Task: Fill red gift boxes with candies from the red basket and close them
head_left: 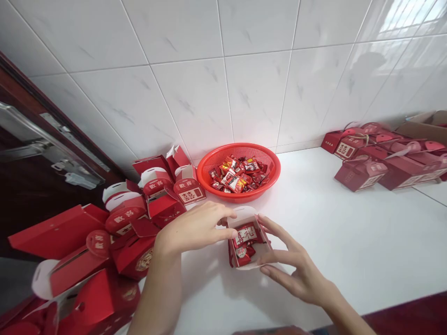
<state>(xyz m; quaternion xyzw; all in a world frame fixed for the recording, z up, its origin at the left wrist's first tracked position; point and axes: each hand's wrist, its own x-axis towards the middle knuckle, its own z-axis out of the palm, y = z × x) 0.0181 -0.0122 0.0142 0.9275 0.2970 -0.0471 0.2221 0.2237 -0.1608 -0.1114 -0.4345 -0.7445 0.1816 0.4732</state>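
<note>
A small red candy box [257, 255] stands with its top open on the white table in front of me, its pale inside showing. Wrapped sweets [245, 236] in red packets with printed characters lie in it. My left hand [200, 225] reaches over from the left, thumb and fingers at the box's left edge and back flap. On the opposite side, my right hand [295, 263] grips the wall and front corner between its spread fingers and thumb. The fingertips of my left hand are partly hidden behind the box.
Behind the box, a red plastic basket [239, 197] holds many wrapped sweets. Open red boxes [125, 211] crowd the left side by a dark door [31, 139]. Closed boxes [361, 172] stand at the right near a cardboard carton [424, 128]. A tiled wall [258, 97] bounds the table [349, 237].
</note>
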